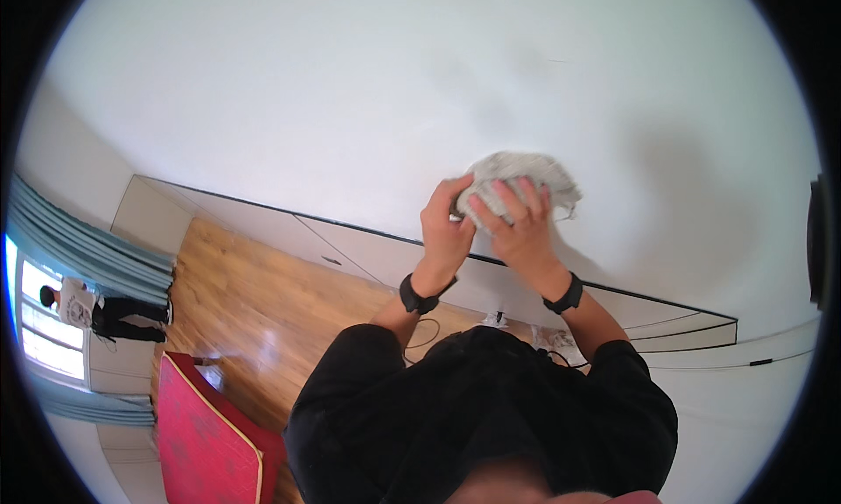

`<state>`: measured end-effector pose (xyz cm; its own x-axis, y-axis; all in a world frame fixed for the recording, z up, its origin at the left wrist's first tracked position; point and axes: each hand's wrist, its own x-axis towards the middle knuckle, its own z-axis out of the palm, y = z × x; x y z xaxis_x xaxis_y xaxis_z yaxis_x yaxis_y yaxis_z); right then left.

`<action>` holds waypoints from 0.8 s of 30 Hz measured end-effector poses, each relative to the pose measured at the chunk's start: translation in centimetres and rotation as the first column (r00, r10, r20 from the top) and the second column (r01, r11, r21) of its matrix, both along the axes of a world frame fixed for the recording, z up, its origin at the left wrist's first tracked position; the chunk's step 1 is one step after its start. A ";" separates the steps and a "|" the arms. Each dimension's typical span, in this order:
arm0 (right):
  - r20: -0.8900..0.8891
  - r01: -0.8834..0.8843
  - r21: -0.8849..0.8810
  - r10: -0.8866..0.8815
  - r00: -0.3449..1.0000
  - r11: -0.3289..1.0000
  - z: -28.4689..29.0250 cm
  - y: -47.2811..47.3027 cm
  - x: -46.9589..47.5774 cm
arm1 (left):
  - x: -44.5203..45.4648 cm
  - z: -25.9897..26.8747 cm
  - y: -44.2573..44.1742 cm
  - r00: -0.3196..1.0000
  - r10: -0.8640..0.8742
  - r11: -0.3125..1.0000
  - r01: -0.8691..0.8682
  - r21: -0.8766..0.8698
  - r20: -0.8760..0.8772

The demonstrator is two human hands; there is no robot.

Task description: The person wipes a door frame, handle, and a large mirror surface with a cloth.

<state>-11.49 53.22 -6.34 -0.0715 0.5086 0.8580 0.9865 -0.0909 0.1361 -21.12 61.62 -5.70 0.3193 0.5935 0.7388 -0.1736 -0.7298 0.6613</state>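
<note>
Both my hands hold a bunched, greyish-white cloth (529,169) against or just in front of the white wall (328,96). My left hand (447,218) grips the cloth's left edge, thumb and fingers curled round it. My right hand (519,221) lies over its lower middle with the fingers spread on the fabric. The cloth's right end hangs loose and looks frayed. Each wrist wears a black band. Faint grey smudges show on the wall above the cloth, and a shadow falls to its right.
A dark-edged panel (355,247) runs along the wall's foot above a wooden floor (263,293). A red mattress (204,438) lies at the lower left. Another person (82,307) stands by the window and blue curtains (79,228). A cable (430,333) trails near my body.
</note>
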 end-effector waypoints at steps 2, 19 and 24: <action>-0.026 0.044 0.158 -0.041 0.999 0.987 1.6 -1.0 1.4 | 2.5 2.6 -1.2 0.992 -0.069 0.995 0.076 -0.058 0.110; -0.229 0.101 -0.042 -0.109 0.967 0.994 -12.3 -8.2 3.8 | 4.1 -4.9 -3.2 0.833 -0.354 0.861 0.468 0.199 -0.425; -0.258 -0.069 -0.042 0.056 0.964 0.997 -6.9 -3.3 2.5 | 0.6 -0.2 0.3 0.926 -0.173 0.939 0.257 0.227 -0.335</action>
<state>-8.99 49.87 -13.27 0.1148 0.5526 0.8255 0.9924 -0.0272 -0.1198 -20.50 61.92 -5.92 0.6517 0.2832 0.7036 -0.1668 -0.8515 0.4972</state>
